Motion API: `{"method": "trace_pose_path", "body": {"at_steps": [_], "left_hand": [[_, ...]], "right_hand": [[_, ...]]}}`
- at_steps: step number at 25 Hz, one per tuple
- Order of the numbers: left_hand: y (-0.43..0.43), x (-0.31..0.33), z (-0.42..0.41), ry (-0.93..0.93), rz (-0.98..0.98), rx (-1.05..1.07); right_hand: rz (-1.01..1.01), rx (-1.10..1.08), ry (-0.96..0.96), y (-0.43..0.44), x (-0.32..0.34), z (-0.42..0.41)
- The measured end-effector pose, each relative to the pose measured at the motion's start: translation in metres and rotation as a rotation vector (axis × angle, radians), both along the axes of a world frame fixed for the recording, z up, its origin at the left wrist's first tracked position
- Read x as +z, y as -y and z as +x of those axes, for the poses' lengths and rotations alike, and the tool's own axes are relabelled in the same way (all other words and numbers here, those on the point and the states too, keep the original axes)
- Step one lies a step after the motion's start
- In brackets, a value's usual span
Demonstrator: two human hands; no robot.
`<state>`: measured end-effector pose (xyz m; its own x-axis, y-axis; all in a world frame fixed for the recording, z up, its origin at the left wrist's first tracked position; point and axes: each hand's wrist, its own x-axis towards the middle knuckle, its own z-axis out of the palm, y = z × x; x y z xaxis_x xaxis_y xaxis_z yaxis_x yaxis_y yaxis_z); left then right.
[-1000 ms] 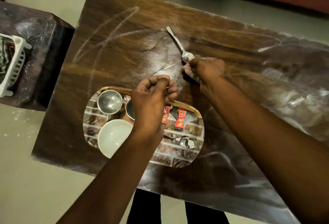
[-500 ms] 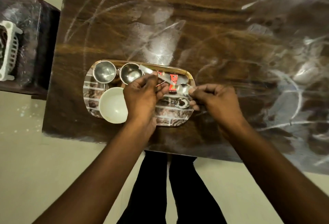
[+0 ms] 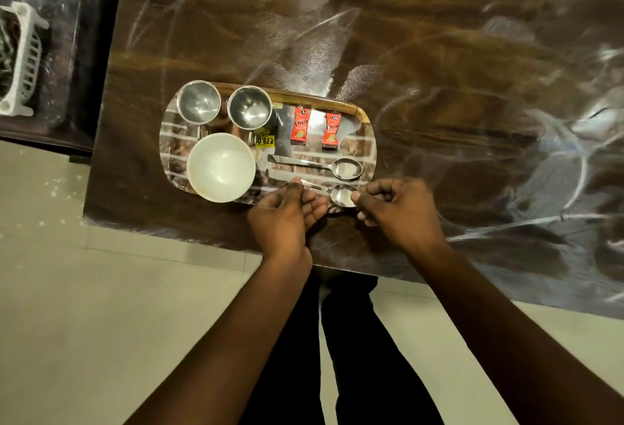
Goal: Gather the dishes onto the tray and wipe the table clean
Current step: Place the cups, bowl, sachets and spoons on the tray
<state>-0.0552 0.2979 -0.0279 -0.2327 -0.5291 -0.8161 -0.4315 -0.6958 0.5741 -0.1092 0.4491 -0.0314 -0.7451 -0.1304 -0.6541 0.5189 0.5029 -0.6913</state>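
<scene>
An oval tray with a brick pattern lies near the front left of the dark wooden table. On it stand two steel cups, a white bowl, two red sachets and a steel spoon. A second spoon lies along the tray's near edge. My left hand pinches its handle end. My right hand pinches its bowl end.
White smears and streaks cover the tabletop, thickest at the right. A darker side table stands to the left with a white plastic rack on it. The person's dark trousers show below the table's front edge.
The spoon went from the middle of the table down to the tray's near edge, carried in both hands. Both hands came toward me, and the cups and sachets are now uncovered.
</scene>
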Motion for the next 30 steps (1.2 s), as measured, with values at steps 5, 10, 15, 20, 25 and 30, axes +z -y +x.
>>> {"method": "trace_pose_path", "body": {"at_steps": [5,10,15,20,25,30], "left_hand": [[0.006,-0.008,0.000,0.023,-0.030,-0.009],[0.009,-0.016,0.006,0.082,-0.041,-0.046],[0.015,-0.017,0.005,0.114,-0.055,-0.058],[0.017,-0.020,0.004,0.127,-0.064,-0.067],[0.017,-0.022,0.005,0.114,-0.061,-0.070],[0.018,-0.028,0.009,0.102,-0.054,-0.076]], "right_hand": [[0.078,0.097,-0.069,0.003,-0.009,-0.008],[0.137,0.135,-0.119,0.002,-0.014,-0.010],[0.187,0.170,-0.185,0.009,-0.016,-0.009],[0.177,0.156,-0.198,0.013,-0.015,-0.005],[0.189,0.170,-0.231,0.012,-0.013,-0.005],[0.210,0.234,-0.260,0.010,-0.012,-0.006]]}}
